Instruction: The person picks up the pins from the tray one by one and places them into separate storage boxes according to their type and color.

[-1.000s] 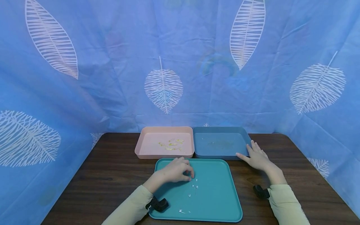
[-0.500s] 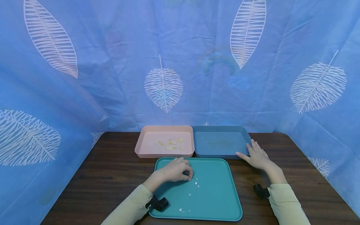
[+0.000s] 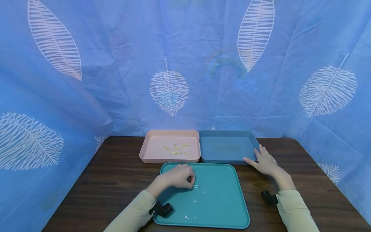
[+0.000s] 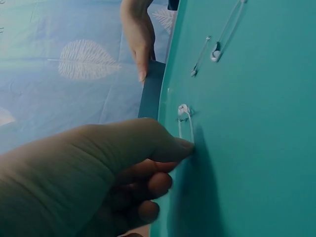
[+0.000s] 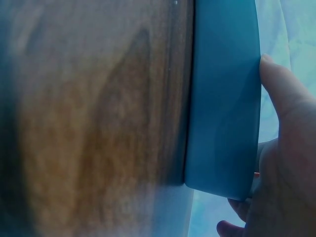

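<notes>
My left hand [image 3: 179, 176] pinches a silver safety pin [image 4: 191, 128] between thumb and index finger, its clasp pointing away from the fingertips. Bits of a darker metal clasp show right at the pin's clasp in the left wrist view. The hand is low over the teal tray [image 3: 220, 206], whose surface carries more silver safety pins, among them one pin [image 3: 189, 217] near the front rim. With fingers spread, my right hand [image 3: 266, 162] rests at the front right corner of the blue tray [image 5: 224, 98], thumb on its rim.
Left of the blue tray, side by side with it, stands a pink tray [image 3: 150, 154] with several gold safety pins [image 3: 178, 148]. A few thin pins [image 3: 218, 147] lie in the blue tray. All stand on a dark wooden table [image 3: 116, 187] before a leaf-patterned blue curtain [image 3: 203, 96].
The left hand has drawn slightly left with the safety pin, which has swung from pointing down the tray to lying nearly sideways. The right hand has stayed put.
</notes>
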Tool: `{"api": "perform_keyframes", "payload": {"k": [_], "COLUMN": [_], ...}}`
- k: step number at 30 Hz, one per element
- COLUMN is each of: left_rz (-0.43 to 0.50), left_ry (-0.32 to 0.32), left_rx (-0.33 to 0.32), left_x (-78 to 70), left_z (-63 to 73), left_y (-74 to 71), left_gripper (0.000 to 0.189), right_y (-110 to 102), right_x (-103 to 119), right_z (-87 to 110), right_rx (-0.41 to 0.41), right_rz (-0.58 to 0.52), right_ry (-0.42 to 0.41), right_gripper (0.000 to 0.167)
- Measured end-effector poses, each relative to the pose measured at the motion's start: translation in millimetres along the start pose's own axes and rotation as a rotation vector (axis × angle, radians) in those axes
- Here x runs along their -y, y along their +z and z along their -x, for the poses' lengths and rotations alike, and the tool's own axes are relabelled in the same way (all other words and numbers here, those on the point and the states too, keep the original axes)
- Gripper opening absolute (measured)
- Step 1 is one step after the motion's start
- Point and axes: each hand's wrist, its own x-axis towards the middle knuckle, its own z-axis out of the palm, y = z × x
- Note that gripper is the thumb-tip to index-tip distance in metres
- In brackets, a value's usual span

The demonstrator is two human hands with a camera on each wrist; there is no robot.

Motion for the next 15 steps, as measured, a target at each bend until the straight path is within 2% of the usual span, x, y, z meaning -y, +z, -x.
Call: {"api": "perform_keyframes", "payload": {"k": [8,15], "left_rz": [0.031,-0.003], "left_ry": [-0.026,-0.043], "left_rx": [0.059,0.027], "left_x": [0.6,1.5], "left_z": [4.0,4.9], "left_y": [-5.5,-6.6], "left_gripper": [0.028,0.029], "right_y": [1.0,-0.1], "right_x": [-1.1,0.5], "right_z": [0.0,0.8], "right_rx": [-0.009,-0.005], "right_rz": [0.003,-0.008], "right_ry": [-0.007,-0.001], "right_gripper": [0.097,0.097]}}
